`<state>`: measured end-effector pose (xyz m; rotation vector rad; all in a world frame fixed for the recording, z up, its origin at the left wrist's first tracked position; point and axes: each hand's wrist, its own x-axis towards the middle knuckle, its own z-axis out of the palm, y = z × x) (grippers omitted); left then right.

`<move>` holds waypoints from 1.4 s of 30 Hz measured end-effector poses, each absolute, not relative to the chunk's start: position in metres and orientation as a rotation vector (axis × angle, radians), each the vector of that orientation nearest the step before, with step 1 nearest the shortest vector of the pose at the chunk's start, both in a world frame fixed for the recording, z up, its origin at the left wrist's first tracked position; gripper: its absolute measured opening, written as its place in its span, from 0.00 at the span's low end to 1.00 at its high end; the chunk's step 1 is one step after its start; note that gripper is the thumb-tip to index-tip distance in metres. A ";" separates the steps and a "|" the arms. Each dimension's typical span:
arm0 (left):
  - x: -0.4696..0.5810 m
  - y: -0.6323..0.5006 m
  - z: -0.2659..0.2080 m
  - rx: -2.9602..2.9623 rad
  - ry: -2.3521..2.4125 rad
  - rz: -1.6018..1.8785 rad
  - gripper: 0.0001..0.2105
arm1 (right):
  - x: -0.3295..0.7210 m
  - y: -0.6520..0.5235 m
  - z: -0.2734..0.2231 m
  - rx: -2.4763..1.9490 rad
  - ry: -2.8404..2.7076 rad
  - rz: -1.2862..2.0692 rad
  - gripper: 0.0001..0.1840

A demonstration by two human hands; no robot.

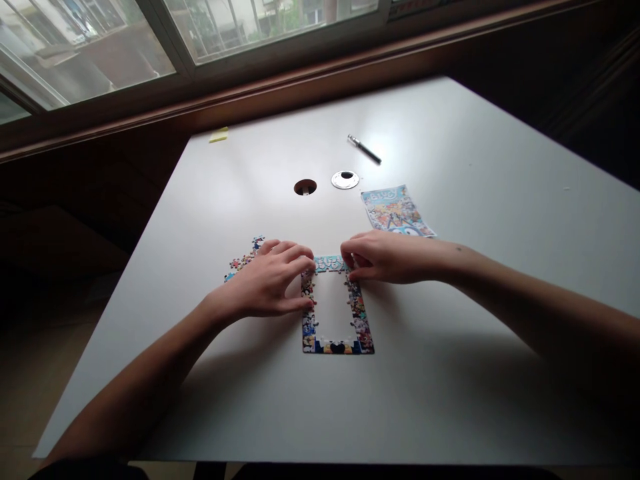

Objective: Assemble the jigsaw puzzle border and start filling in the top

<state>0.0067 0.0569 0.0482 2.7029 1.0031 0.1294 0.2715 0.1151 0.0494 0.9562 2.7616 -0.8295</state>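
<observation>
A small jigsaw frame [336,347] lies on the white table [450,373], its border joined and its middle bare. My left hand [270,280] rests on the frame's left edge, fingertips touching the top left corner. My right hand [385,257] presses its fingers on the frame's top right corner. Whether either hand pinches a loose piece is hidden by the fingers. A heap of loose puzzle pieces [245,259] lies just behind my left hand.
A colourful printed picture sheet [395,212] lies beyond my right hand. Farther back are a round cable hole [305,187], its white cap [345,179], a pen [364,149] and a yellow sticky note [219,135]. A window runs along the far wall.
</observation>
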 end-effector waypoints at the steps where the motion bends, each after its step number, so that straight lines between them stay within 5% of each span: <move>1: 0.007 0.057 0.048 2.703 1.011 0.128 0.21 | 0.271 0.115 0.049 0.945 2.766 -0.828 0.07; 12: 0.003 0.058 0.050 2.714 1.017 0.155 0.25 | 0.273 0.114 0.050 0.912 2.767 -0.853 0.09; 17: -0.021 0.060 0.080 2.662 1.237 0.213 0.11 | 0.274 0.115 0.053 0.959 2.745 -0.809 0.10; 19: -0.034 0.057 0.082 2.662 1.305 0.229 0.12 | 0.275 0.115 0.053 0.966 2.749 -0.794 0.09; 27: -0.071 0.035 0.031 2.597 1.514 0.647 0.05 | 0.270 0.116 0.051 1.028 2.807 -0.754 0.09; 42: -0.053 0.025 0.009 2.687 1.507 0.659 0.08 | 0.268 0.116 0.045 1.000 2.937 -0.755 0.08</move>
